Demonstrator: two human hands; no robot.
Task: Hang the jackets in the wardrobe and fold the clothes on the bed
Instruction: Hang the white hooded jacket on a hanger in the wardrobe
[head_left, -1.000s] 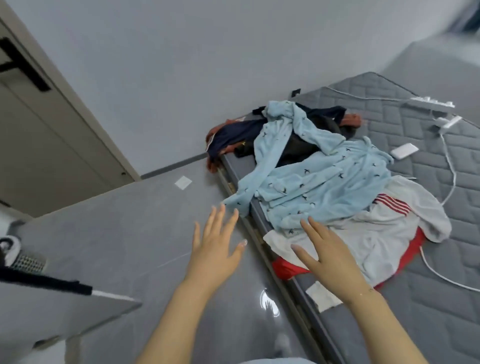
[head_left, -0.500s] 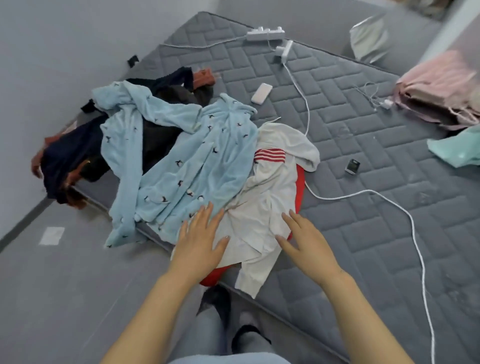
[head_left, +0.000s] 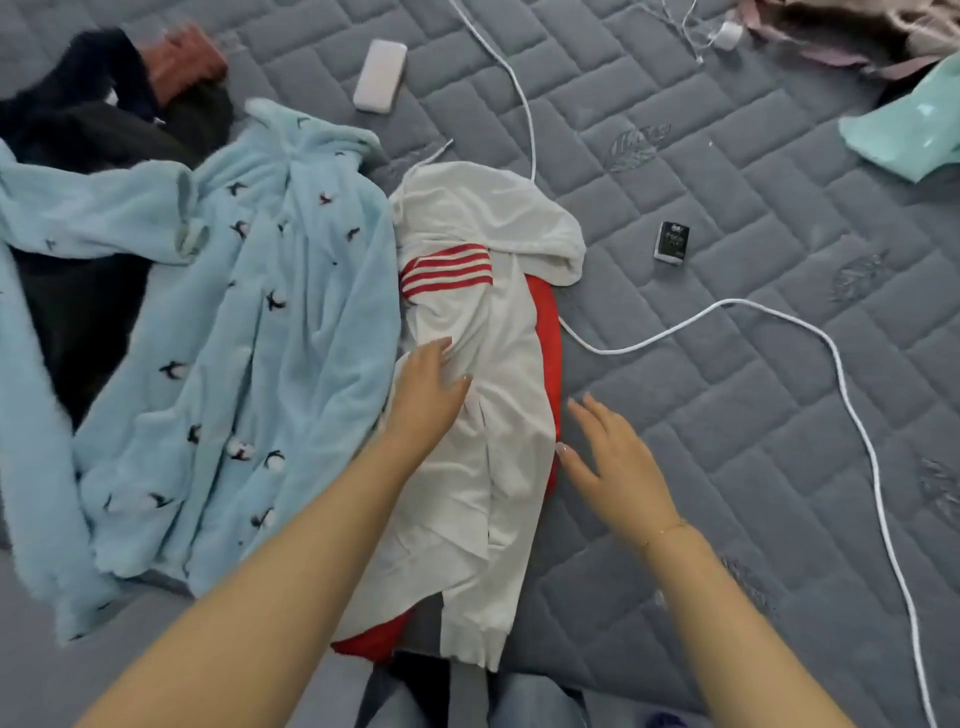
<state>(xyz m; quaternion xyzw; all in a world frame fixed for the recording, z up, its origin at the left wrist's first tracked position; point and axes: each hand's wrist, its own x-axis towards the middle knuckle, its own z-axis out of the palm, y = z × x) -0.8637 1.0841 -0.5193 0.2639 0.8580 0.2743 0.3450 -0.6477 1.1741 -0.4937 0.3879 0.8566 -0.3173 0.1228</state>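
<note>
A white hooded jacket (head_left: 483, 332) with red stripes and a red lining lies crumpled on the grey quilted mattress (head_left: 727, 364). My left hand (head_left: 423, 400) hovers flat over its left side with straight fingers, at or just above the cloth. My right hand (head_left: 615, 462) is spread open over the mattress just right of the jacket's red edge. Left of the jacket sprawls a light blue fleece robe (head_left: 249, 338) with small penguin prints. Dark clothes (head_left: 98, 135) and a rust-coloured piece (head_left: 182, 57) lie under and behind the robe.
A white cable (head_left: 810, 332) loops across the mattress on the right. A white power bank (head_left: 380, 75) and a small black box (head_left: 673, 243) lie on the bed. Pink clothes (head_left: 857, 36) and a mint garment (head_left: 914, 130) sit at the far right.
The view swung from the floor and wall down onto the bed and closer. Both hands moved forward: the left now over the white jacket, the right beside it.
</note>
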